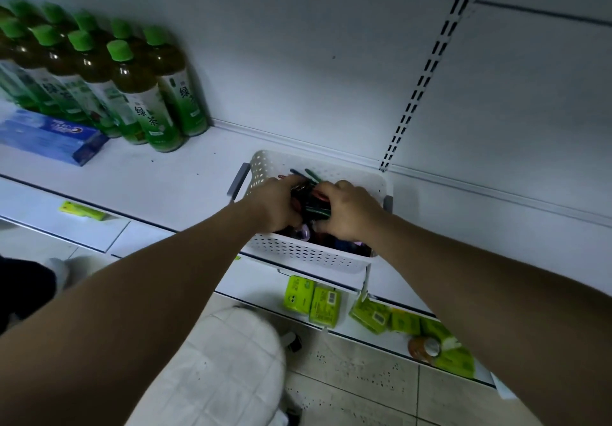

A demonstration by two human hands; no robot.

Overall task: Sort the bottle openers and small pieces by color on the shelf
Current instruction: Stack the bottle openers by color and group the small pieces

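Had both hands down in the white basket point(298, 255), nearly touching each other. Gripped one end of a dark clump of bottle openers point(311, 210) with the left hand point(275, 205), fingers curled round it and tucked out of sight. Gripped the other end of the same clump with the right hand point(347, 215), fingers bent down over it. Held the clump squeezed between the two palms, above the middle of the basket. Had more small pieces point(308, 233) lying loose directly under the hands, some purple, some dark, and thin green and blue sticks point(313, 175) poking out just beyond the knuckles by the far wall. Could not make out most colours in the dim light, nor count the pieces; covered much of the basket floor with hands and wrists. Had green-capped bottles point(142, 94) and a blue toothpaste box point(49, 137) well off to the left of the left hand, and green packets point(311, 299) on a lower shelf beneath the right forearm.
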